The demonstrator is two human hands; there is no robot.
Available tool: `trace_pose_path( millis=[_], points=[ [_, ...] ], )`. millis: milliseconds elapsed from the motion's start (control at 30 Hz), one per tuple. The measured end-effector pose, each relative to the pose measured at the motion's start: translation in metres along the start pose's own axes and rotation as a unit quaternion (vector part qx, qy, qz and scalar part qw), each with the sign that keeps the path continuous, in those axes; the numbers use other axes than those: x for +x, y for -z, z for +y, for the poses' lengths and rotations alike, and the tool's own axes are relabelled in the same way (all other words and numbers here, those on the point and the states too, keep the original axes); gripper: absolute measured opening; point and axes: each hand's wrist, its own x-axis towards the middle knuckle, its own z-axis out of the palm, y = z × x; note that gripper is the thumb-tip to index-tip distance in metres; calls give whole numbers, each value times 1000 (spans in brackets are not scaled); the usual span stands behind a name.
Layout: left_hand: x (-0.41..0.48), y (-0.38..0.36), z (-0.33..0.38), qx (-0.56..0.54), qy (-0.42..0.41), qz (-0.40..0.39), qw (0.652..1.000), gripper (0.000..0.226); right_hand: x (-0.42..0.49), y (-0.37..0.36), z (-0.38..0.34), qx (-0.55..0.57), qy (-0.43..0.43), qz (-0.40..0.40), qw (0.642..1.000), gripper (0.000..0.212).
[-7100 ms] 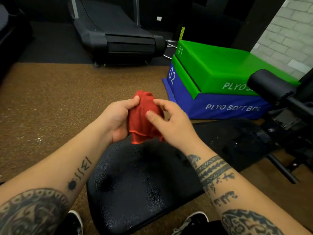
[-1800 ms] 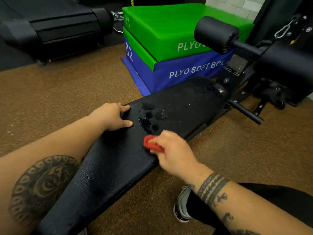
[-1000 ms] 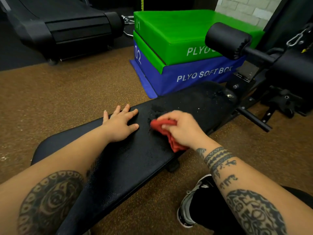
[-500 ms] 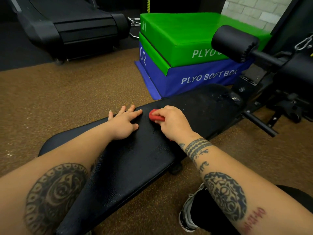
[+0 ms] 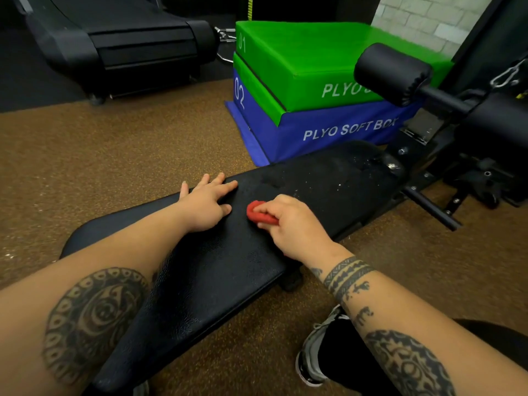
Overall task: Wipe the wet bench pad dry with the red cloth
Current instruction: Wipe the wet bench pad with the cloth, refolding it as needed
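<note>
A long black bench pad point(image 5: 217, 281) runs from the lower left toward the upper right. Water droplets glisten on its far end point(image 5: 340, 178). My right hand point(image 5: 291, 224) presses a bunched red cloth point(image 5: 257, 214) onto the middle of the pad; only the cloth's left edge shows past my fingers. My left hand point(image 5: 207, 205) lies flat on the pad just left of the cloth, fingers spread, holding nothing.
Green and blue plyo soft boxes point(image 5: 308, 90) are stacked behind the bench. A black roller pad point(image 5: 393, 72) and the bench frame point(image 5: 471, 167) stand at the right. A treadmill point(image 5: 120, 44) sits at the back left. My shoe point(image 5: 317, 355) rests on the brown floor point(image 5: 100, 155).
My right hand has slid the cloth back toward the pad's near edge, away from my left fingers. Over the last seconds it has rubbed back and forth; the left hand stays planted.
</note>
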Motion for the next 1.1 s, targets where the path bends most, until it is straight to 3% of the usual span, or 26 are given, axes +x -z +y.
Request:
trace_pose_path(
  millis=[200, 400, 500, 600, 700, 833, 933, 1000, 1100],
  points=[
    [1, -1, -2, -2, -4, 1, 1000, 66, -33, 10, -11, 55, 107, -83, 989, 23],
    [1, -2, 0, 3, -4, 14, 1000, 66, -55, 17, -21, 140, 59, -154, 976, 23],
    [2, -3, -2, -5, 0, 14, 1000, 65, -53, 19, -19, 164, -3, -70, 984, 25],
    [3, -4, -4, -7, -2, 15, 1000, 65, -57, 11, -12, 93, -33, 26, 995, 23],
    [2, -3, -4, -13, 0, 15, 1000, 65, -68, -1, -19, 19, 39, -4, 999, 21],
    [-7, 2, 0, -47, 1, 19, 999, 61, -76, 1, -35, 66, 74, -81, 992, 24],
    [-19, 10, 2, -125, 5, 29, 992, 53, -74, 5, -47, 139, 10, -140, 980, 22],
    [-31, 19, 8, -210, 1, 64, 976, 43, -67, 5, -56, 240, -69, -133, 959, 17],
    [-54, 31, 29, -366, 16, 94, 926, 23, -46, 4, -65, 359, -172, 18, 917, 8]
  ],
)
